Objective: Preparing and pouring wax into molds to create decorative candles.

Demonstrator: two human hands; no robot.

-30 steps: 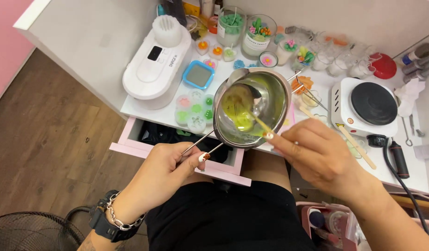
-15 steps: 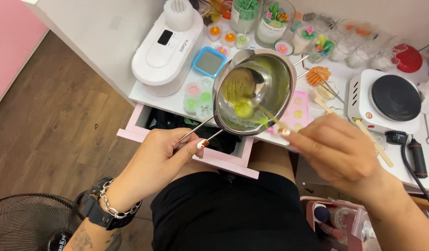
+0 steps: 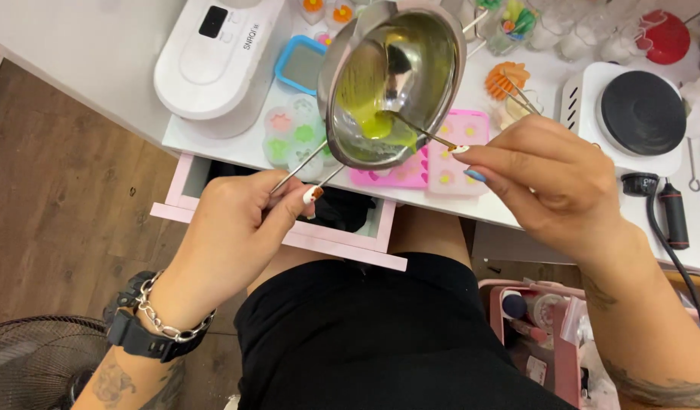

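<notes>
The left hand (image 3: 240, 220) grips the wire handle of the steel melting pot (image 3: 391, 83), tipped in the upper middle of the frame. The right hand (image 3: 551, 182) pinches a stir stick (image 3: 418, 129) in green wax (image 3: 372, 121). Tip it more and wax could spill onto the pink mold (image 3: 460, 152).
</notes>
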